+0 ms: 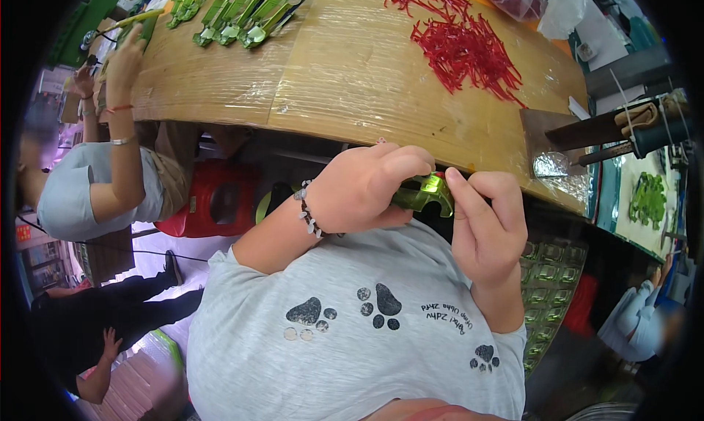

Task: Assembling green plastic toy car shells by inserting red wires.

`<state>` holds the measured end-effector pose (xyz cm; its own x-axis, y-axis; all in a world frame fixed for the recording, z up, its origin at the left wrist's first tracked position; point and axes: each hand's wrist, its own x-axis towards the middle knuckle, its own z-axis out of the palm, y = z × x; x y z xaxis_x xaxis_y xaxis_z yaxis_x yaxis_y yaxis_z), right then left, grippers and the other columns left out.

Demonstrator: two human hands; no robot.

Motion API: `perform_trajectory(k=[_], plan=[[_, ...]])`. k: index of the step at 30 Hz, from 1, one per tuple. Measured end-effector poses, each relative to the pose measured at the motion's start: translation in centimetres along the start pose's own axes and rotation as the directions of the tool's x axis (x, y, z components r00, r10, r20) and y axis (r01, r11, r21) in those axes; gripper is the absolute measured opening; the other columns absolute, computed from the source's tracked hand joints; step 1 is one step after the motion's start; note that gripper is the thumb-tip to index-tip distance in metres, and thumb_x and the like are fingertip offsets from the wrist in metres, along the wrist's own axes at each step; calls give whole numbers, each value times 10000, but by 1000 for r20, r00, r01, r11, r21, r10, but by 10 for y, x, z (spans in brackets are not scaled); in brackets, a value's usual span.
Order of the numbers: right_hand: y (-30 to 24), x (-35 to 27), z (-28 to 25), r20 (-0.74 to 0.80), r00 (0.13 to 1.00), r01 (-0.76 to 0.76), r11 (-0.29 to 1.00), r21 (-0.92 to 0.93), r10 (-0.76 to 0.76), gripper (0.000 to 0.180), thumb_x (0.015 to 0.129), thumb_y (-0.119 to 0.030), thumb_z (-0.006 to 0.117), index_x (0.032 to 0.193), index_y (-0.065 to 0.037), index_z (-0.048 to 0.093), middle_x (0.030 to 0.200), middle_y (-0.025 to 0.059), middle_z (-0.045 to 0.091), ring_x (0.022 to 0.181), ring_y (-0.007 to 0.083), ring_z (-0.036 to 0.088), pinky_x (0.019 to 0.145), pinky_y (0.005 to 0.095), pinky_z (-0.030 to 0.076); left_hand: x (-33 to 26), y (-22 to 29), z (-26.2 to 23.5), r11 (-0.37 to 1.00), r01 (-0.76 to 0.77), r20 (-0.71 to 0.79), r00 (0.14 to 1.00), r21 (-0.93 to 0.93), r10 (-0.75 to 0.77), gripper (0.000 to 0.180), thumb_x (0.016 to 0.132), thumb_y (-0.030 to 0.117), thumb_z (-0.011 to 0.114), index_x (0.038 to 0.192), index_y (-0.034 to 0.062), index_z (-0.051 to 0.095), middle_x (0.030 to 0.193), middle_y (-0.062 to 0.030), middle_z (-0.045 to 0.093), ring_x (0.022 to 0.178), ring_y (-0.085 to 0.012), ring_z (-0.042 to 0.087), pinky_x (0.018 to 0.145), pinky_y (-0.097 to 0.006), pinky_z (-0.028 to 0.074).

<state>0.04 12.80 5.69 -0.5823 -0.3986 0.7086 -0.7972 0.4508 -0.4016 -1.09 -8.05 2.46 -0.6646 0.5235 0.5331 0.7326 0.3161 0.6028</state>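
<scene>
Two hands work close to the chest, below the near edge of the plastic-wrapped wooden surface. The left hand is curled tight around one small translucent green plastic piece; the right hand pinches its end between thumb and forefinger. The piece's long axis runs roughly nine to three o'clock. At eleven o'clock lie about six green carded packs — at one o'clock, a heap of thin red wires, too many to count. A co-worker's arm reaches in at ten o'clock.
</scene>
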Motion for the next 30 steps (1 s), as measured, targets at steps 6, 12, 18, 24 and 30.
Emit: perform_trajectory(k=[6, 12, 18, 24, 30], plan=[[5, -4, 3, -5, 1000, -2, 1000, 17, 2, 430, 644, 128, 644, 1070, 79, 667, 858, 108, 553, 709, 252, 520, 598, 332, 425, 1, -2, -2, 999, 12, 30, 999, 31, -13, 794, 553, 25, 850, 1179, 89, 367, 1077, -149, 633, 853, -325, 650, 691, -380, 532], [5, -7, 8, -20, 998, -64, 997, 49, 65, 415, 647, 133, 632, 1057, 77, 667, 853, 117, 551, 708, 267, 525, 605, 338, 434, 3, 2, -5, 995, 102, 66, 992, 22, -103, 723, 568, 50, 847, 1173, 71, 452, 1087, -128, 636, 894, -330, 649, 734, -371, 534], [7, -19, 13, 115, 933, -351, 785, 511, 342, 248, 858, 108, 527, 1081, 37, 611, 1000, 126, 544, 846, 219, 529, 757, 301, 442, 5, 4, -7, 981, 192, 138, 973, -29, -186, 596, 597, 69, 818, 1136, 56, 562, 1078, -120, 636, 937, -318, 646, 776, -361, 530], [3, -49, 19, 269, 702, -420, 79, 904, 660, 356, 936, -217, 585, 1224, -42, 470, 1169, 109, 466, 1041, 176, 480, 931, 305, 382, 8, 12, 14, 769, 419, 336, 900, -484, -278, 685, 664, 72, 774, 1260, 67, 436, 1037, -119, 640, 927, -254, 669, 772, -337, 540], [14, -96, 11, -9, 924, -325, 799, 505, 382, 921, 767, -483, 791, 1401, -48, 283, 1357, 157, 323, 1225, 266, 428, 1034, 393, 370, 9, 11, 66, 376, 400, 362, 917, -836, -169, 774, 716, 18, 746, 1340, 48, 290, 1126, -81, 510, 1105, -157, 499, 949, -301, 439]])
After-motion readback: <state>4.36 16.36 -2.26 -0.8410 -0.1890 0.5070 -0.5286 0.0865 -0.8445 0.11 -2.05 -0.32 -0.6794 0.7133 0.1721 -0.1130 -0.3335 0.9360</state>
